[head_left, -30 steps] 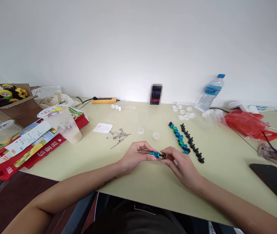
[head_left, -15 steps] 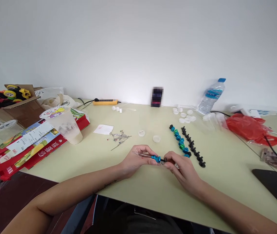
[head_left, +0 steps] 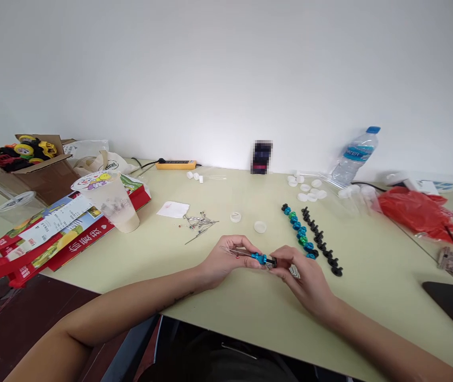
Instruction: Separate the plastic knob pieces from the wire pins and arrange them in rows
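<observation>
My left hand [head_left: 230, 262] pinches a small blue metallic fitting [head_left: 258, 258] between thumb and fingers. Thin metal rods [head_left: 230, 250] run back from it across that palm, and a tiny red bead shows by the thumb. My right hand [head_left: 300, 276] has thumb and fingertips closed on a small black knob-like piece [head_left: 273, 262] at the fitting's right end. Silvery coiled or striped metal [head_left: 294, 271] shows under the right fingers; its kind is unclear. Both hands are just above the table, close together.
Beyond my hands lie thin metal rods [head_left: 200, 223] and white caps [head_left: 260, 227]. Rows of blue-green pieces [head_left: 297, 227] and black pieces [head_left: 319, 239] stretch to the right. A lidded drink cup [head_left: 118, 207] stands left; a water bottle [head_left: 356, 156] leans against the wall.
The whole view has shifted slightly, so things appear a little further right. Both hands keep their hold; the black piece's broad end now shows more plainly, and the red bead has come into sight.
</observation>
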The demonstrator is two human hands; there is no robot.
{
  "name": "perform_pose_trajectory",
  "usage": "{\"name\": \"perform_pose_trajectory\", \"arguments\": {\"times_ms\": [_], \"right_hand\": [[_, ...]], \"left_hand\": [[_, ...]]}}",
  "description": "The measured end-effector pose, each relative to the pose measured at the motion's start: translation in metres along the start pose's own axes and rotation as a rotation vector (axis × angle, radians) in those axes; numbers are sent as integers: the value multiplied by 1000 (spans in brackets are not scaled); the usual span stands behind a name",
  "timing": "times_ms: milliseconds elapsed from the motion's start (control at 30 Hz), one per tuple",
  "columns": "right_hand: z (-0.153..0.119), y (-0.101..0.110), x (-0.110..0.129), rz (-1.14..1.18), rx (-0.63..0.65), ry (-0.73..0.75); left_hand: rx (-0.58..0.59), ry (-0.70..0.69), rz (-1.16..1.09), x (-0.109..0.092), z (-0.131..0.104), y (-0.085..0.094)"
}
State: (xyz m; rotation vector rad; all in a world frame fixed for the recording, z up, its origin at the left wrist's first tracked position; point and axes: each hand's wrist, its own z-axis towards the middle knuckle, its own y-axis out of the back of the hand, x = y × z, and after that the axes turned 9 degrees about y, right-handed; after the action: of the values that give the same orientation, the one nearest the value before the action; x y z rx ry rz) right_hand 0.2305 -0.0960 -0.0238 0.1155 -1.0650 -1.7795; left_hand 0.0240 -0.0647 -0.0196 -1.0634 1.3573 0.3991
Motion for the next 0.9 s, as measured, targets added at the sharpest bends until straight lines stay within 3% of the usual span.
{"name": "perform_pose_trajectory", "arguments": {"times_ms": [100,333,567,900], "right_hand": [[0,1,0,12,-14,6],[1,3,-1,40,117,-72],[3,1,0,37,-14,-11],[1,4,2,31,132,-88]], "left_hand": [[4,-10,5,-1,0,1],[-1,32,12,0,-1,-1],[-6,-4,15,-2,1,2],[-9,27,38,-1,0,0]]}}
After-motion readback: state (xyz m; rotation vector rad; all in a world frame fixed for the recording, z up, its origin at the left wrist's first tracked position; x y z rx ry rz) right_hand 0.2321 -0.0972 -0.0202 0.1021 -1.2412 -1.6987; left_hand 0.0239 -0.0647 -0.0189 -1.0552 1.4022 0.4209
